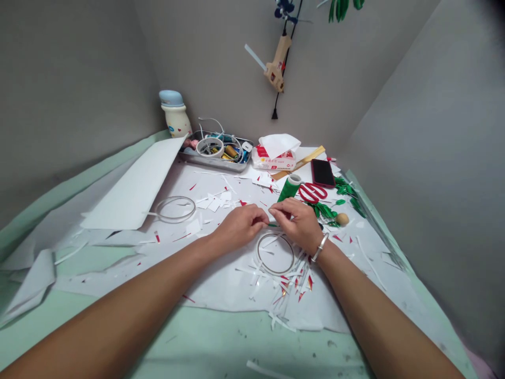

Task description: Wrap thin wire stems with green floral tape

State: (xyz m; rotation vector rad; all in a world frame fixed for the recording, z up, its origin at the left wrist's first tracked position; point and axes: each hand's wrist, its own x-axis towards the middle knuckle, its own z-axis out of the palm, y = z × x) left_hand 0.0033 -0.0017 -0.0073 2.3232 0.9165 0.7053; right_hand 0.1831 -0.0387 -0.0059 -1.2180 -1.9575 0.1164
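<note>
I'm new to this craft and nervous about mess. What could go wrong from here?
The thin green strip pinched between the left hand and right hand could slip and get lost among the paper scraps below. The right hand might also knock the green spool or the red scissors, perhaps disturbing the green leaves nearby.

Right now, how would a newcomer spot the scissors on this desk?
Past the person's right hand, toward the back wall, lie the red-handled scissors, beside the green tape roll, just in front of the dark phone. No neighbour has big red finger loops.
</note>
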